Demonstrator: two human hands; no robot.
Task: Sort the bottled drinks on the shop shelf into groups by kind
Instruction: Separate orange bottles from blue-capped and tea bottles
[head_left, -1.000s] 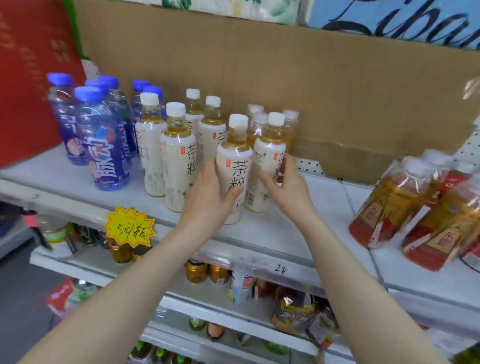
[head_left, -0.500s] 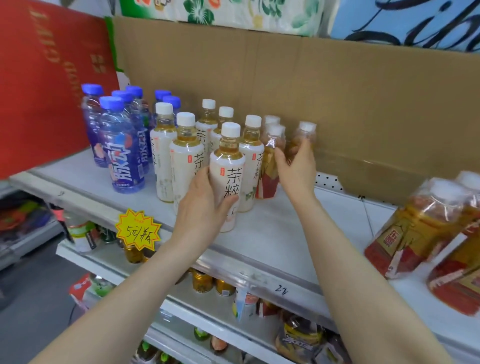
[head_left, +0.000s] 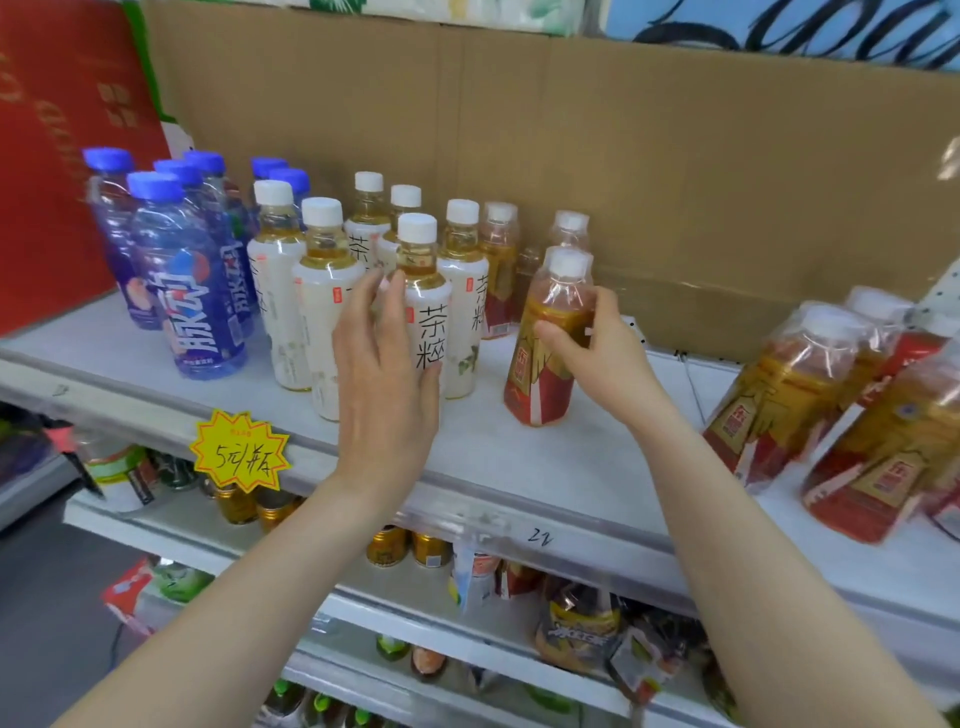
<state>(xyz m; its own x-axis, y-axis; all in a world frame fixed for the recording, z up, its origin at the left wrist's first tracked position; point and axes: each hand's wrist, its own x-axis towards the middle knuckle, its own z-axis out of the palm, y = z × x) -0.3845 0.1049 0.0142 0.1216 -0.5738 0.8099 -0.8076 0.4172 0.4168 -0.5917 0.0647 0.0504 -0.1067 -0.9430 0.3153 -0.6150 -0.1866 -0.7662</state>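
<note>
Both bare forearms reach forward and up, left forearm from lower left, right forearm from lower right. Left hand: back to camera, fingers near straight and slightly spread, laid against a white-labelled bottle, thumb at its front. Right hand: thumb and curled fingers grip a red-labelled bottle at the shoulder.

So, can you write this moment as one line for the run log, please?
phase: sorting bottles | left hand: rests on white-label tea bottle | right hand: grips red-label tea bottle, upright
</note>
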